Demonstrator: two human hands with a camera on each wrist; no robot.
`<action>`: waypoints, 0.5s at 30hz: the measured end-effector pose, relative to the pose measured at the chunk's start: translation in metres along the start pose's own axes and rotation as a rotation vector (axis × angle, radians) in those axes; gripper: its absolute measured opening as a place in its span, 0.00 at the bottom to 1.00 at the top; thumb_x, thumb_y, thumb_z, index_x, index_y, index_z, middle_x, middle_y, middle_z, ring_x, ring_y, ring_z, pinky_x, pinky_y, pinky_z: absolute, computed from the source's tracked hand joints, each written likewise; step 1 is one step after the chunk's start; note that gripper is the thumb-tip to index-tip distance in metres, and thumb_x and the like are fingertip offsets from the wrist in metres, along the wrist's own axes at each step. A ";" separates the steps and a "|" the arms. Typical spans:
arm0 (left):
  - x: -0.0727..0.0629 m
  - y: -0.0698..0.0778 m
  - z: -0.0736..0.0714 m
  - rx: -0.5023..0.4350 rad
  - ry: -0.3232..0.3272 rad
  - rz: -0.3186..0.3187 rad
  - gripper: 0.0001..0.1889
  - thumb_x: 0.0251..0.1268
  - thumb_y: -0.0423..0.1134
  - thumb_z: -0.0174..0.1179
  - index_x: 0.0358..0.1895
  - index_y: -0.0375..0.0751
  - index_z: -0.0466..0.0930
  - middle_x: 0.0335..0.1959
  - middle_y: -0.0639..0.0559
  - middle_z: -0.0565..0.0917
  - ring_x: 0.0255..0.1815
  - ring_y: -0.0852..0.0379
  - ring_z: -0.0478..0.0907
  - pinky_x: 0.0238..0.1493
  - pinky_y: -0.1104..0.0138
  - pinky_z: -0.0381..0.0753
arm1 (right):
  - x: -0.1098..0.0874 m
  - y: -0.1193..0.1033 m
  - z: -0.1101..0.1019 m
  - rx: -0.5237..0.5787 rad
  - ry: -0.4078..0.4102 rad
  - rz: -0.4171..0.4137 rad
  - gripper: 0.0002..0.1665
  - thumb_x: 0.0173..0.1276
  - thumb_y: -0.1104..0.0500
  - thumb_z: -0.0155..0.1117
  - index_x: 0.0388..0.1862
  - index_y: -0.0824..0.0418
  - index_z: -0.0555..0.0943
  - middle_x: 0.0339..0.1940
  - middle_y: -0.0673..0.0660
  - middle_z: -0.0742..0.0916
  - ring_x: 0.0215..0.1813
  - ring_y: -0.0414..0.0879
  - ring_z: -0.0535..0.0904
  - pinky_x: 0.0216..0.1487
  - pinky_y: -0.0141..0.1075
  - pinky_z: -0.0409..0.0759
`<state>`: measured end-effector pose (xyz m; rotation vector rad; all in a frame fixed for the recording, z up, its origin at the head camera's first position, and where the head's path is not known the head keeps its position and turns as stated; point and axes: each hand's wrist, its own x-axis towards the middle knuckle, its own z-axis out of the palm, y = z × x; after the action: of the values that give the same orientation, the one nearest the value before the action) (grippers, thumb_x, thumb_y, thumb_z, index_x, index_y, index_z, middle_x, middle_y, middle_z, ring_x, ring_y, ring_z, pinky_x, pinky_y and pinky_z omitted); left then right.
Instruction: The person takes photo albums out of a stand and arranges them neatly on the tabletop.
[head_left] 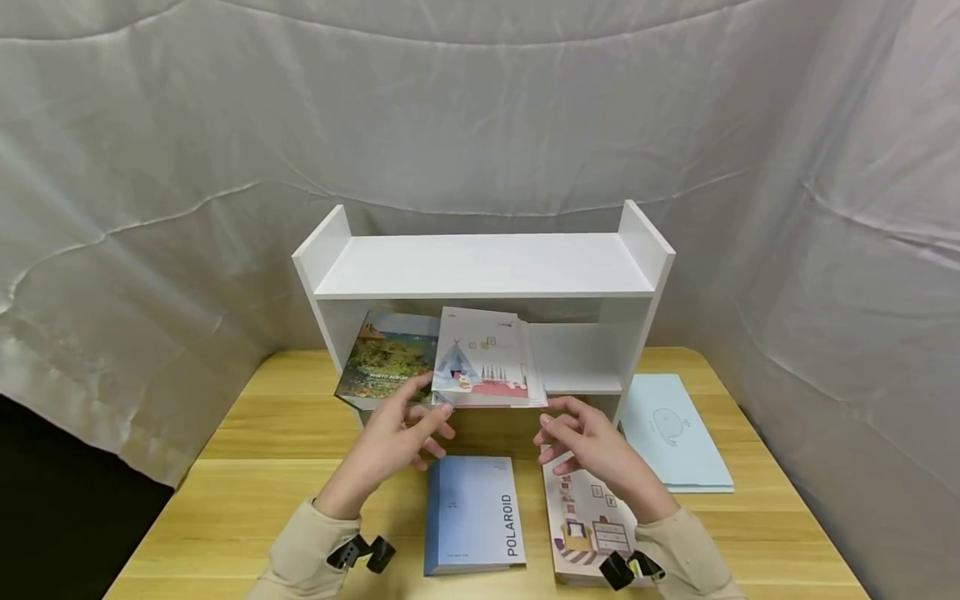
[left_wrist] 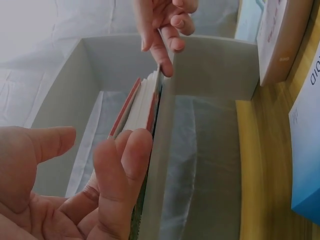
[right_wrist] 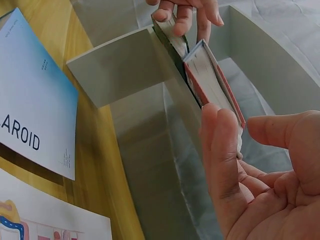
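Observation:
A white picture album (head_left: 483, 354) with a tent drawing lies on the shelf's middle board, its near edge at the board's front. Left of it, touching or slightly overlapped, lies a dark green photo album (head_left: 390, 354). My left hand (head_left: 393, 433) has its fingertips at the near edges of the two albums, thumb spread away. Near the white album's right front corner is my right hand (head_left: 588, 442), fingers loosely bent and thumb apart. In the right wrist view the fingers (right_wrist: 220, 145) reach the red-edged album (right_wrist: 212, 80); whether they press it I cannot tell.
The white shelf (head_left: 480, 267) stands at the back of the wooden table (head_left: 270, 467). In front lie a blue POLAROID album (head_left: 476, 517) and a white album with furniture drawings (head_left: 592, 525), partly under my right arm. A pale blue whale album (head_left: 675, 433) lies right of the shelf.

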<state>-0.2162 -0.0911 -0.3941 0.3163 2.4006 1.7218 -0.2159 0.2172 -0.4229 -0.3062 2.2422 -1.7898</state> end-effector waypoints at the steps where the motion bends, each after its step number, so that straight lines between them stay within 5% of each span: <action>1: -0.001 0.000 0.000 0.001 -0.002 0.005 0.36 0.83 0.48 0.62 0.85 0.49 0.57 0.43 0.37 0.92 0.32 0.47 0.91 0.28 0.58 0.89 | 0.000 0.000 0.000 -0.002 0.002 0.000 0.33 0.87 0.51 0.58 0.77 0.71 0.65 0.44 0.58 0.91 0.39 0.45 0.91 0.38 0.38 0.91; 15: -0.013 0.003 0.007 -0.005 -0.001 0.016 0.32 0.82 0.48 0.63 0.81 0.46 0.64 0.38 0.39 0.91 0.29 0.51 0.89 0.26 0.60 0.87 | -0.015 0.004 -0.005 0.003 0.047 0.032 0.23 0.87 0.49 0.58 0.62 0.68 0.74 0.46 0.63 0.89 0.40 0.47 0.89 0.38 0.39 0.91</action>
<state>-0.2020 -0.0874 -0.3927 0.3357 2.3992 1.7336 -0.2029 0.2272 -0.4251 -0.2291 2.2629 -1.8014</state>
